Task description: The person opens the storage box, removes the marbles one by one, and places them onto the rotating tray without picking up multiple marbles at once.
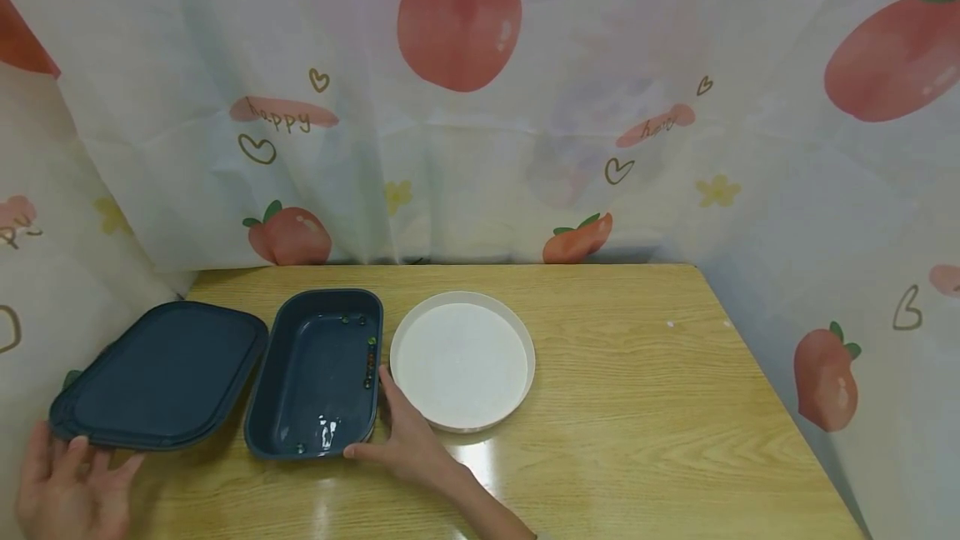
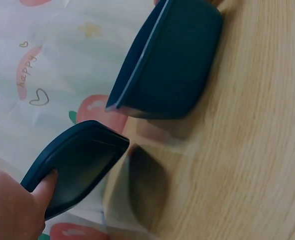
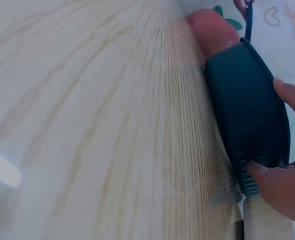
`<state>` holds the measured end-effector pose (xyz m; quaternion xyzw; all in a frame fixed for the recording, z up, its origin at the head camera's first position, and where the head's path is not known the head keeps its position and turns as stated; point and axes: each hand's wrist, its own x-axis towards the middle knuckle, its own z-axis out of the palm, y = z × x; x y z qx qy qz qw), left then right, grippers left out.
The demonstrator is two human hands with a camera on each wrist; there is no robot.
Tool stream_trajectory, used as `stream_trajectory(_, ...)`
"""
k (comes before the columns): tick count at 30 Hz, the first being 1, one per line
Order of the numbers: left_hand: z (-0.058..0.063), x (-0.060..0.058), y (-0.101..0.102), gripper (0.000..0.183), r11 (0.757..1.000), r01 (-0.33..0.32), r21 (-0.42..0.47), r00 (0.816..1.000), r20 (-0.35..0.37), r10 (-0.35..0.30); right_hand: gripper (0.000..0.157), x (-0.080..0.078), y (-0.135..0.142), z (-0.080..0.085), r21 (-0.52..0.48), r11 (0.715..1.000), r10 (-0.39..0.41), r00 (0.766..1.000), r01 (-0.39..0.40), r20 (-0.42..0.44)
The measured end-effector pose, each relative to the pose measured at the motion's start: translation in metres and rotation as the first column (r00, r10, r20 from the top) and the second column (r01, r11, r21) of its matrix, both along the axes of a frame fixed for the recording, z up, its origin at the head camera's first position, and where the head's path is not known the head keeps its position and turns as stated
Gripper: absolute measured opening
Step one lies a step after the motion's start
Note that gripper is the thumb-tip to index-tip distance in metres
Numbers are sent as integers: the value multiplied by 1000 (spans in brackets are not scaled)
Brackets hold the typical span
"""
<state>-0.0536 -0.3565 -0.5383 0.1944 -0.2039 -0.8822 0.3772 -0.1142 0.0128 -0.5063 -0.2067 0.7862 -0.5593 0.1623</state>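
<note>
My left hand (image 1: 71,490) grips the near edge of a flat dark blue lid (image 1: 161,373) at the table's left end. In the left wrist view the lid (image 2: 82,167) is tilted, held above the tabletop with its shadow below. Right of it stands a deep dark blue rectangular container (image 1: 315,382). Several small glass marbles (image 1: 370,361) lie inside, mostly along its right wall. My right hand (image 1: 408,440) holds the container's near right corner, thumb and fingers spread on two sides. The right wrist view shows these fingers (image 3: 287,92) against its wall and rim.
A round white shallow tray (image 1: 461,361) sits close to the container's right side. The wooden table (image 1: 637,407) extends to the right. A white curtain (image 1: 480,148) printed with peaches hangs behind the table and at both sides.
</note>
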Motion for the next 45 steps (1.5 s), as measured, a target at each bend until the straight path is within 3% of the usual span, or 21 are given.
stream_trajectory(3,-23,-1,-15,68,999,1,-43,999,51,1,110,0,0,-1,-15,1000,4,1000,-4,3)
stream_trajectory(11,-36,0,-28,66,994,16,-112,999,44,-11,110,-1,-1,-2,-39,999,10,1000,-10,-10)
stream_trajectory(15,-37,2,-30,67,985,20,-174,987,160,9,110,-1,-1,-2,-29,1000,5,1000,-5,-15)
stream_trajectory(18,-31,4,-28,65,972,46,-230,954,300,25,110,0,0,-3,-19,1000,3,1000,-3,-12)
stream_trajectory(20,-27,7,-26,62,963,86,-255,916,401,24,111,0,1,-3,-13,1000,1,1000,-1,-11)
stream_trajectory(21,-24,8,-25,61,954,119,-274,883,469,25,111,0,1,-3,-9,1000,0,1000,0,-11)
stream_trajectory(24,-24,12,-28,60,925,220,-310,750,660,42,111,0,1,-3,-9,1000,1,1000,-1,-6)
stream_trajectory(27,-33,14,-34,59,883,326,-338,591,802,89,111,-1,0,-3,-14,1000,3,1000,-3,-4)
stream_trajectory(30,-40,18,-33,59,839,401,-367,494,858,139,110,-1,1,-4,-11,1000,6,1000,-6,-13)
stream_trajectory(31,-39,20,-31,58,819,433,-377,450,877,166,110,-1,1,-3,-7,1000,6,1000,-6,-17)
stream_trajectory(33,-33,22,-26,57,808,461,-367,394,900,184,110,-1,1,-3,3,1000,7,1000,-7,-24)
stream_trajectory(36,-21,22,-15,56,804,475,-357,314,922,225,110,-1,2,-3,11,1000,7,999,-7,-33)
stream_trajectory(38,-16,22,-10,57,805,475,-354,292,927,235,110,-1,2,-3,5,1000,7,1000,-7,-29)
stream_trajectory(39,-14,23,-7,58,798,480,-364,291,924,247,110,-1,1,-3,3,1000,7,1000,-6,-29)
stream_trajectory(42,1,25,4,59,764,533,-363,244,931,273,110,0,1,-3,5,1000,3,1000,-3,-28)
stream_trajectory(45,19,29,16,61,726,586,-360,225,933,280,110,0,1,-3,19,1000,2,1000,-1,-31)
